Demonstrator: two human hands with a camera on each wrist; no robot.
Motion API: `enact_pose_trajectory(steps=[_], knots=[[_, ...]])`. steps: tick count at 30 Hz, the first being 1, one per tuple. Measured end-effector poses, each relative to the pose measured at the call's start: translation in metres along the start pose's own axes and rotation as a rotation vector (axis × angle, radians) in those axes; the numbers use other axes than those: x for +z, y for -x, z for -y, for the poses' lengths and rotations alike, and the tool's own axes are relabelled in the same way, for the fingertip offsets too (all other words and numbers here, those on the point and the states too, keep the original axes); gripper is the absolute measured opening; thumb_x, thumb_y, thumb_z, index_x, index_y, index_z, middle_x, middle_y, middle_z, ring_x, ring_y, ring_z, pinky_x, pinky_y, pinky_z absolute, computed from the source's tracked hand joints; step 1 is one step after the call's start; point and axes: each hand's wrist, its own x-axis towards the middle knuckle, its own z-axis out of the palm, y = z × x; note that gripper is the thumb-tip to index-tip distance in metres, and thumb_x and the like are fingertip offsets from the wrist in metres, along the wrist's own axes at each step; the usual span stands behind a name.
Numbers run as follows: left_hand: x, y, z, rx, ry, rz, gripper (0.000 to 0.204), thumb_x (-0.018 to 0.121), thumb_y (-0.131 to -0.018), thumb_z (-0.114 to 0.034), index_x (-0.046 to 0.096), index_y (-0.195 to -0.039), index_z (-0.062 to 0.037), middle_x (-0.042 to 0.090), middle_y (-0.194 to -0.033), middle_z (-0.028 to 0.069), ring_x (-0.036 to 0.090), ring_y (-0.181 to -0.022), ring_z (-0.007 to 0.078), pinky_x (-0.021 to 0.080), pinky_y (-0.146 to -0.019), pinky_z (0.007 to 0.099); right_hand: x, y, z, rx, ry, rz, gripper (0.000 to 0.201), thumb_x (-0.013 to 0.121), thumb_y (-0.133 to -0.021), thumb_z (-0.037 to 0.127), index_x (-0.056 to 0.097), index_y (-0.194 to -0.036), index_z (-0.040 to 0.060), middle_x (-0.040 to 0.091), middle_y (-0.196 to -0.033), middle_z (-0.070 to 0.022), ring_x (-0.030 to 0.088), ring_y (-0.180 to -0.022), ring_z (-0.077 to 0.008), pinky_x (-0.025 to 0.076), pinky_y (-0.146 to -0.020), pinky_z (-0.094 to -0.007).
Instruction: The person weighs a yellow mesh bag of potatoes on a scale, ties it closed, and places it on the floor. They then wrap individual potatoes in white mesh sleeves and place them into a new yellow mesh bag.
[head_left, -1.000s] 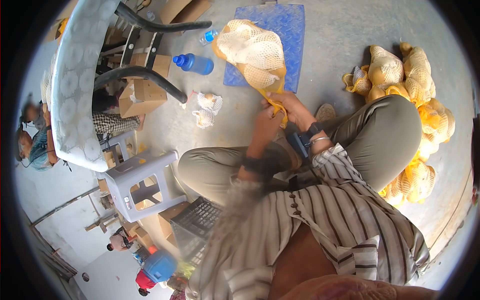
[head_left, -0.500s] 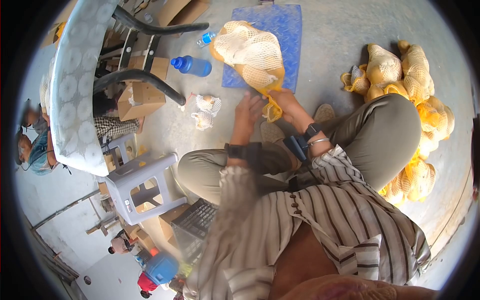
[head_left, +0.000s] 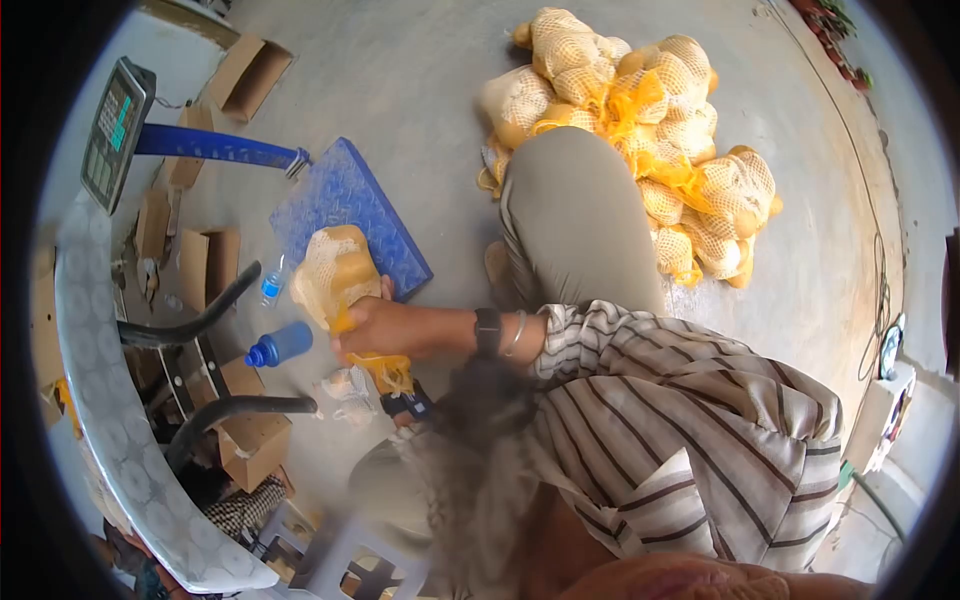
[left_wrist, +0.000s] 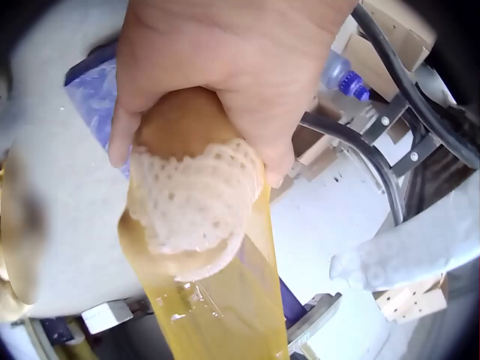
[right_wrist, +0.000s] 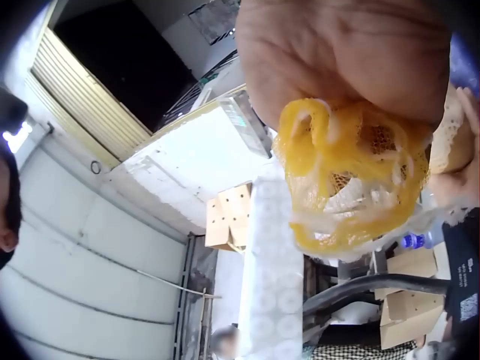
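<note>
Right hand (head_left: 375, 325) and left hand (left_wrist: 225, 52), mostly hidden overhead, clamp one net bag (head_left: 322, 275) by the blue scale (head_left: 345, 200); two bottles (head_left: 284, 344) near it.

hands (head_left: 378, 327) grip netted bag (head_left: 326, 275) | blue platform (head_left: 345, 200) just beside | blue bottle (head_left: 282, 345) near

"What does the bag (left_wrist: 172, 277) feel like to the eye, beside your left hand (left_wrist: 217, 67)?"

"Matt, pitted white foam netting (left_wrist: 199, 195) inside; past it, your yellow netting (left_wrist: 214, 322) looks like thin, glossy plastic."

"And beyond your right hand (head_left: 385, 328)?"

"A blue platform (head_left: 345, 205) with a rough, patterned surface. Nearer you, a blue bottle (head_left: 280, 345) in smooth plastic and a cardboard box (head_left: 258, 445), matt."

"Just behind that hand?"

"Your bracelet (head_left: 516, 333), shiny metal, then your sleeve (head_left: 605, 330), softly lustrous cloth."
</note>
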Motion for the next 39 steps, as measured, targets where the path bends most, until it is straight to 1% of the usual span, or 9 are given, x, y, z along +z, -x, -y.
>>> enact_pose_trajectory(steps=[4,8,12,16,18,20,23,26,39], knots=[[0.008,-0.017,-0.044,-0.033,0.355,0.042,0.067,0.060,-0.089,-0.018,0.020,-0.140,0.0010,0.039,-0.137,0.0228,0.044,-0.124,0.0288,0.037,-0.104,0.0396,0.011,0.035,0.047,-0.023,0.339,0.011,0.013,0.059,-0.087,0.017,0.067,-0.088,0.0064,0.063,-0.083,-0.0022,0.054,-0.095,-0.0110,0.045,-0.080,-0.0293],[-0.007,-0.159,-0.043,-0.054,0.670,0.111,0.064,0.059,-0.090,-0.022,0.024,-0.139,0.0008,0.040,-0.137,0.0224,0.044,-0.124,0.0286,0.038,-0.103,0.0397,-0.013,0.060,0.076,-0.046,0.199,-0.033,0.027,0.058,-0.081,0.037,0.069,-0.068,0.0157,0.063,-0.075,-0.0070,0.054,-0.085,-0.0191,0.027,-0.100,-0.0384],[-0.012,-0.313,-0.050,-0.112,1.006,0.181,0.061,0.058,-0.091,-0.025,0.028,-0.137,0.0007,0.040,-0.136,0.0220,0.045,-0.123,0.0284,0.039,-0.103,0.0398,-0.047,0.083,0.118,-0.224,0.033,-0.156,0.025,0.059,-0.084,0.030,0.068,-0.072,0.0108,0.063,-0.074,-0.0035,0.055,-0.077,-0.0155,0.038,-0.087,-0.0329],[-0.020,-0.363,-0.092,-0.166,1.341,0.227,0.058,0.057,-0.092,-0.028,0.032,-0.136,0.0005,0.041,-0.136,0.0215,0.045,-0.123,0.0283,0.039,-0.103,0.0399,-0.066,0.132,0.180,-0.510,0.019,-0.313,0.022,0.058,-0.088,0.019,0.065,-0.076,0.0015,0.063,-0.073,-0.0027,0.056,-0.071,-0.0097,0.045,-0.066,-0.0225],[0.006,-0.392,-0.119,0.011,1.057,0.208,0.061,0.054,-0.093,-0.038,0.032,-0.136,-0.0023,0.042,-0.134,0.0196,0.046,-0.121,0.0291,0.045,-0.098,0.0391,-0.068,0.164,0.203,-0.541,0.051,-0.417,0.023,0.057,-0.091,0.018,0.064,-0.079,0.0000,0.061,-0.073,-0.0023,0.055,-0.069,-0.0077,0.044,-0.063,-0.0208],[0.030,-0.449,-0.118,-0.362,1.264,0.318,0.060,0.056,-0.092,-0.035,0.032,-0.136,-0.0010,0.044,-0.133,0.0182,0.047,-0.121,0.0296,0.049,-0.094,0.0386,-0.083,0.184,0.215,-0.536,0.026,-0.461,0.023,0.056,-0.092,0.019,0.063,-0.081,-0.0002,0.060,-0.073,-0.0012,0.053,-0.067,-0.0067,0.043,-0.061,-0.0201],[0.061,-0.466,-0.133,-0.324,1.051,0.577,0.062,0.059,-0.091,-0.031,0.031,-0.136,0.0009,0.044,-0.132,0.0197,0.048,-0.120,0.0309,0.049,-0.094,0.0398,-0.108,0.190,0.214,-0.804,0.104,-0.634,0.024,0.053,-0.094,0.019,0.063,-0.084,0.0004,0.058,-0.073,0.0007,0.051,-0.065,-0.0050,0.041,-0.059,-0.0191],[0.068,-0.456,-0.158,-0.294,0.823,0.472,0.064,0.058,-0.091,-0.029,0.030,-0.137,0.0056,0.046,-0.131,0.0237,0.048,-0.122,0.0318,0.044,-0.100,0.0409,-0.148,0.186,0.204,-0.910,0.123,-0.825,0.024,0.054,-0.094,0.020,0.064,-0.082,0.0012,0.057,-0.073,0.0026,0.047,-0.062,-0.0040,0.037,-0.056,-0.0194],[-0.039,-0.403,-0.100,-0.342,0.668,0.172,0.055,0.054,-0.092,-0.027,0.038,-0.134,0.0059,0.051,-0.127,0.0228,0.053,-0.117,0.0295,0.045,-0.098,0.0400,-0.287,0.197,0.056,-0.283,0.370,-0.994,0.021,0.059,-0.090,0.023,0.065,-0.086,0.0028,0.063,-0.083,-0.0004,0.056,-0.077,-0.0101,0.045,-0.070,-0.0266]])
